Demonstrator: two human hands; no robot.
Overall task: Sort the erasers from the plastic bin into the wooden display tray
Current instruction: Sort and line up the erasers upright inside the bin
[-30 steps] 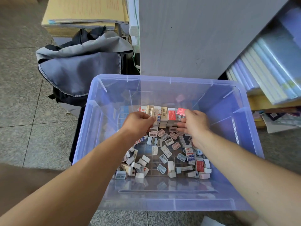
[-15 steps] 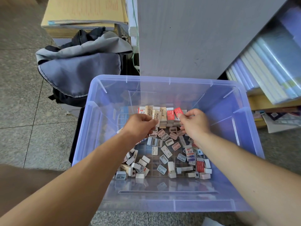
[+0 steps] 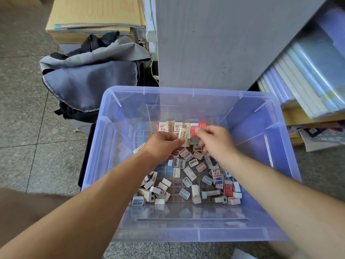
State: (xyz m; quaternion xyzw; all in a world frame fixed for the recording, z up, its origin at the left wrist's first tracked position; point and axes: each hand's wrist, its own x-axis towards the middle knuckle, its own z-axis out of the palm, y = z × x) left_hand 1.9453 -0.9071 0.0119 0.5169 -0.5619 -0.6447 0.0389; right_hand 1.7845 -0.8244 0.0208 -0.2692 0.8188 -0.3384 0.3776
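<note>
Hands close together in the plastic bin point(image 3: 186, 90): left hand point(image 3: 162, 146) pinches a beige eraser point(image 3: 183, 135), right hand point(image 3: 216, 141) pinches a red eraser point(image 3: 193, 130) by the upright row point(image 3: 169, 126). Mid-sorting; next, seat both squarely. The gridded floor point(image 3: 176, 193) is possibly the tray.

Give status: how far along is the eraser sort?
Done: a row of upright erasers at the far end of the tray. In hand: left hand pinches a beige eraser, right hand pinches a red eraser, at that row. Left: loose erasers scattered over the tray inside the plastic bin.
</note>
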